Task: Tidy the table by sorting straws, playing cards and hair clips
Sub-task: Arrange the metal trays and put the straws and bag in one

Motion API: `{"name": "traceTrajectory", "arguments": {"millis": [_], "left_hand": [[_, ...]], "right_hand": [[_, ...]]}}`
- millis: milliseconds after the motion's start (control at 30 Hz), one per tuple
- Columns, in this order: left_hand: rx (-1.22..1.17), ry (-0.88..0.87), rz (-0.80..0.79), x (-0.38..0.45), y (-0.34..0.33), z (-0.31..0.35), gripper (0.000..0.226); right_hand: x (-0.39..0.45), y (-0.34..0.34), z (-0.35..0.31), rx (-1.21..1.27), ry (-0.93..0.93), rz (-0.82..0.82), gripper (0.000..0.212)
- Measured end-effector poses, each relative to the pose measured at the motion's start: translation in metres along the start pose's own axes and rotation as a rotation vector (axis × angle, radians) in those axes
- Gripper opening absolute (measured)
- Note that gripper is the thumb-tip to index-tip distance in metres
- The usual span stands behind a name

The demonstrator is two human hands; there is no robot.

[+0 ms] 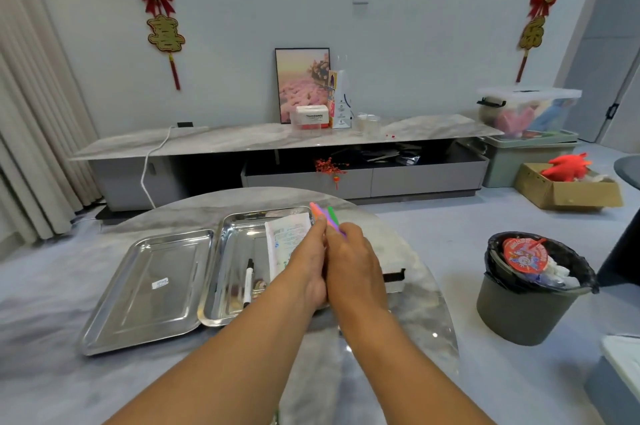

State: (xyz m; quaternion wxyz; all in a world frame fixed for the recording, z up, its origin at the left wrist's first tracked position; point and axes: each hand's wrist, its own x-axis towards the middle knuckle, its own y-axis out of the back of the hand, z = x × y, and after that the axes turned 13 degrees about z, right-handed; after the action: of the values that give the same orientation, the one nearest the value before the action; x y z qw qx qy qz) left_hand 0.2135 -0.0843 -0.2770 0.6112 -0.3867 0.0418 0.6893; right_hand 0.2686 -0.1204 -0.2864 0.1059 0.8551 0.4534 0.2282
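Marble table (408, 327): both hands (341, 262) seemingly clasp straws (323, 213) (box (311, 116) reads "Panasonic").

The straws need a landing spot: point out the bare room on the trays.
The left tray is bare except a small sticker. The right tray is crowded: marker, paper packet, with both hands holding the straws over it.

Two trays (149, 289) (239, 241): polished metal, mirror-glossy, smooth. Round table (408, 331): grey marble-look top, glossy, reflective. Straws (323, 213): bright smooth plastic. Sheet (287, 237) in right-hand tray: printed paper, matt. Bin (519, 310): matt dark plastic, lined with glossy black film.
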Motion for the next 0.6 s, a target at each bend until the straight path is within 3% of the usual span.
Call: {"name": "traceTrajectory", "arguments": {"millis": [100,267,333,433,533,600], "left_hand": [[0.027,-0.011,0.080,0.008,0.029,0.012,0.037],[0.187,-0.050,0.261,0.032,0.089,0.031,0.022],[0.253,-0.121,0.352,0.044,0.115,0.043,0.016],[0.367,-0.197,0.391,0.056,0.138,0.058,0.007],[0.437,-0.193,0.356,0.072,0.139,0.065,0.018],[0.464,-0.177,0.328,0.084,0.130,0.062,0.024]], "right_hand": [[-0.018,-0.020,0.004,-0.102,0.187,-0.118,0.018],[-0.046,-0.051,0.010,-0.180,0.444,-0.423,0.040],[-0.050,-0.059,0.011,-0.174,0.403,-0.489,0.047],[-0.047,-0.071,0.019,-0.165,0.226,-0.393,0.040],[-0.034,-0.079,0.031,-0.154,0.009,-0.269,0.035],[-0.022,-0.081,0.040,-0.176,-0.031,-0.209,0.035]]}}
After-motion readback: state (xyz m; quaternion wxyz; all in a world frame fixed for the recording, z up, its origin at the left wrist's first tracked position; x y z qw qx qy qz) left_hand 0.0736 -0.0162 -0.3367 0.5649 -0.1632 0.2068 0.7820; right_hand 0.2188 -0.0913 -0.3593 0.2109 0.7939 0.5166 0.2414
